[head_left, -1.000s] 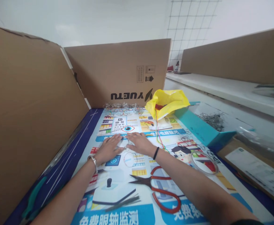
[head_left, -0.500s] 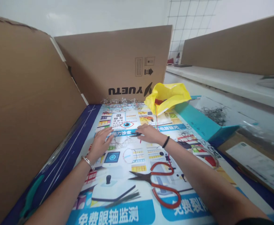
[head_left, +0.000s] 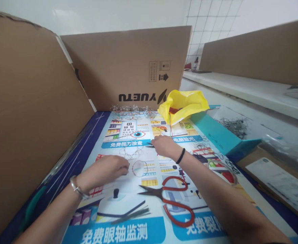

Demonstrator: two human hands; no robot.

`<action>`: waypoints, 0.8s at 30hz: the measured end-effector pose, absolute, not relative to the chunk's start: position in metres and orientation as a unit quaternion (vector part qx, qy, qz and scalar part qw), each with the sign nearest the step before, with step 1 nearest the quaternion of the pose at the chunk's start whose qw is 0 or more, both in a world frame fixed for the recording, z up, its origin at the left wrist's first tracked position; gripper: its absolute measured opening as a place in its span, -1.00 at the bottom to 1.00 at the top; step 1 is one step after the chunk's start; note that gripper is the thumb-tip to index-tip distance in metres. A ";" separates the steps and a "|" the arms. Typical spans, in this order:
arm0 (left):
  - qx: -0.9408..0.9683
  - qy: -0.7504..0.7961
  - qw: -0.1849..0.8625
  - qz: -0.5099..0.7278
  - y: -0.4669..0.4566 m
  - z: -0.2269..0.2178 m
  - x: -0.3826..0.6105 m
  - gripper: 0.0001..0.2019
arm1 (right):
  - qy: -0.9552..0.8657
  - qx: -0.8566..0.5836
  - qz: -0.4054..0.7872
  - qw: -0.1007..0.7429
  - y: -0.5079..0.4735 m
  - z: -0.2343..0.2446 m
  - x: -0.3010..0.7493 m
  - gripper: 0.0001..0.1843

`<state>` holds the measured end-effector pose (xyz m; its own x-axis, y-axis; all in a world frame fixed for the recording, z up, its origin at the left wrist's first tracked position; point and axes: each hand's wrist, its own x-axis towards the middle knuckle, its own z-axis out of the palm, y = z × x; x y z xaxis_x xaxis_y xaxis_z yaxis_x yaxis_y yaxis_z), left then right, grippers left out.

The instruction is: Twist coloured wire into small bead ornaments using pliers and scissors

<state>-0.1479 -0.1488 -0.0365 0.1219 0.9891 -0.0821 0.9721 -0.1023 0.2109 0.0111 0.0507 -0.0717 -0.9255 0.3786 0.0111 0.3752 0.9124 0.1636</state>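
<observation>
Printed mat (head_left: 155, 222): occupies lower centre of frame. Red-handled scissors (head_left: 159, 194): lie unheld, lower centre, blades slightly apart. Left hand (head_left: 104, 171): left of centre, fingers curled; whether they grip anything cannot be told. Right hand (head_left: 164, 145): centre, fingers closed around a dark-tipped tool (head_left: 150, 145). Progress, judged: partway; loop formed, loose strands (head_left: 131, 153) above it apparently unworked. Thin loop (head_left: 133, 170): on mat, just right of left fingertips.

You faced a pale wall (head_left: 128, 13) with a soft gleam of light (head_left: 63, 13), a dark grid (head_left: 212, 31) at its right. One brown cardboard panel (head_left: 29, 91) stood to your left, another panel (head_left: 110, 64) ahead; on your right, a cardboard sheet (head_left: 258, 54) stood along a white ledge (head_left: 248, 87).
</observation>
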 end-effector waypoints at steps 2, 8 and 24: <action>0.749 0.650 0.125 -0.031 -0.159 -0.029 -0.125 -0.81 | 0.976 0.197 0.086 0.017 0.051 -0.071 0.012 -0.72; 0.752 0.652 0.054 -0.080 -0.177 -0.038 -0.098 -0.84 | 0.978 0.186 0.094 0.017 0.046 -0.060 0.014 -0.76; 0.686 0.722 -0.082 0.033 -0.140 -0.081 -0.153 -0.83 | 0.996 0.066 0.028 -0.049 0.019 -0.080 -0.010 -0.78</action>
